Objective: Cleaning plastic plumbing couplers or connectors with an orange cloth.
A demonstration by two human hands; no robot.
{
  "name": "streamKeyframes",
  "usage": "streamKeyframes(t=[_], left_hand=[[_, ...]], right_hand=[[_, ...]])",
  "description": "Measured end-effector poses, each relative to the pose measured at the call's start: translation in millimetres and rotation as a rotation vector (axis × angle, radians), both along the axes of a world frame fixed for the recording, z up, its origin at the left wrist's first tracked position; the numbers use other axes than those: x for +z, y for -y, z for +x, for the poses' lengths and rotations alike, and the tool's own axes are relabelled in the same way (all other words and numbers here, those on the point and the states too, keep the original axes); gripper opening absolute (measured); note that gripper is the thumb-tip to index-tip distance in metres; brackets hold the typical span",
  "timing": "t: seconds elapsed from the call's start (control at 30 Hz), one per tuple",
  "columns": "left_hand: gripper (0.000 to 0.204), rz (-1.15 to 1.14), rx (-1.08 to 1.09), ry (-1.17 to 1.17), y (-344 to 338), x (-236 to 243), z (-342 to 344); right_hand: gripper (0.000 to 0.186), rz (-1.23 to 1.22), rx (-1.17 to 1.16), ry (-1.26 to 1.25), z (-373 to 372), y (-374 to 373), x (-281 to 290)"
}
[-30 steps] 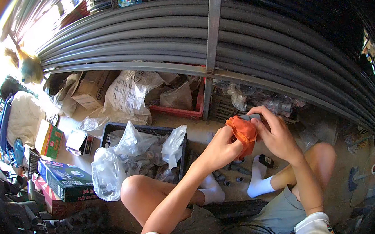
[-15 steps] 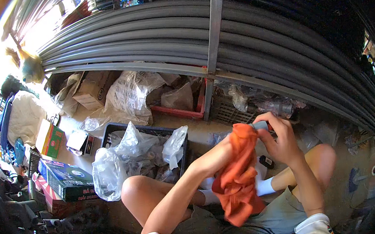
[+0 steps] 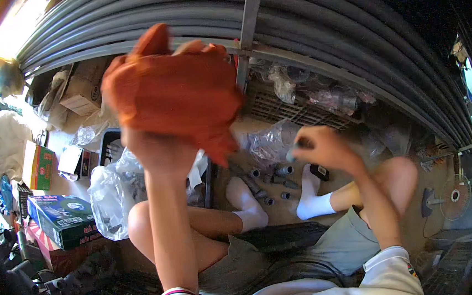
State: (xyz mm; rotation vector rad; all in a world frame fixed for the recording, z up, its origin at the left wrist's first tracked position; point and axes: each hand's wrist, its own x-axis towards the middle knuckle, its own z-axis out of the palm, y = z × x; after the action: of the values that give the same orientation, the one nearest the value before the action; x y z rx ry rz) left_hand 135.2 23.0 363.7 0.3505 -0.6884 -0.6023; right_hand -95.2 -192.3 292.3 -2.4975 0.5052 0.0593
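1. Left hand [image 3: 161, 148] raised, closed around the orange cloth [image 3: 179, 93], above the plastic bag [image 3: 112, 193].
2. Right hand [image 3: 325, 149] pinches a small grey fitting [image 3: 292, 155], right of the bag.

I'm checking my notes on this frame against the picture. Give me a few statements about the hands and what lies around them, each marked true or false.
1. The left hand holds an orange cloth raised high. True.
2. The right hand is empty and open flat. False: its fingers are closed on a small dark part.
3. Small grey fittings lie on the floor between the white socks. True.
4. The green box sits at the person's right. False: it is at their left.
5. The cloth rests on the floor. False: it is held in the air.
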Motion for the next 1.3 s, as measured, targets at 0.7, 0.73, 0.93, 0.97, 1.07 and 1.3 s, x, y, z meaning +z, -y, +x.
streamKeyframes(t=[0.7, 0.73, 0.93, 0.97, 1.07, 1.3], left_hand=[[0.05, -0.345, -0.054, -0.602, 9, -22, 13], [0.05, -0.405, -0.134, -0.66, 15, -24, 11], [0.046, -0.488, -0.255, -0.689, 4, -30, 16], [0.045, -0.493, -0.282, -0.687, 7, -31, 16], [0.042, -0.505, -0.3, -0.656, -20, -24, 19], [0.038, -0.494, -0.44, -0.688, 4, -33, 17]], right_hand=[[0.02, 0.272, -0.259, -0.205, 4, 89, -167], [0.021, 0.414, -0.186, -0.298, 0, 114, -192], [0.051, 0.37, -0.25, -0.6, 86, 50, -231], [0.05, 0.371, -0.232, -0.589, 81, 41, -248], [0.05, 0.378, -0.109, -0.56, 100, 2, -286], [0.05, 0.385, -0.045, -0.518, 62, 60, -338]])
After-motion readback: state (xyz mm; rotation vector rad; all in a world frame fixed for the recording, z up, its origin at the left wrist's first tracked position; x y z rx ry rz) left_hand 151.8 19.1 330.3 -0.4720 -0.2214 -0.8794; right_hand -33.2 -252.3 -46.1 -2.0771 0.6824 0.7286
